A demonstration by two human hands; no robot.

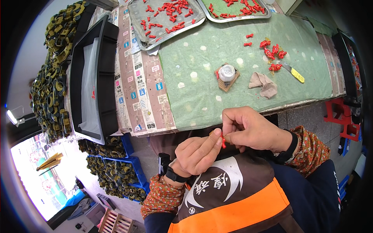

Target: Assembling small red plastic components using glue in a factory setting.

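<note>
Head view: a small red piece (223, 145) is held up in front of the apron, just off the near edge of the table. It is pinched between the thumb and fingers of the left hand (198, 154), whose other fingers are bent. By the right hand (254, 130), the piece is met from the other side with thumb and forefinger drawn together at its upper end; whether anything is gripped there cannot be told, as the fingertips are partly hidden. Both forearms are covered by patterned orange sleeves (163, 196), and the lap is covered by a brown apron (237, 211) crossed by an orange band.

Beyond the hands, the table is covered by a green spotted cloth (194, 103). On it, a round whitish container (227, 73) is set on a piece of cardboard (225, 86), with a crumpled beige rag (264, 85) placed to its right. Farther right, a yellow-handled knife (297, 75) is laid beside a loose group of red figures (275, 50). Along the far edge, more red pieces are spread in two metal trays (175, 37). At the left, a black bin (108, 77) is lined with translucent sheeting (89, 89), and beyond it yellow and dark parts (50, 97) are heaped. Below, similar parts are piled in blue crates (136, 171).
</note>
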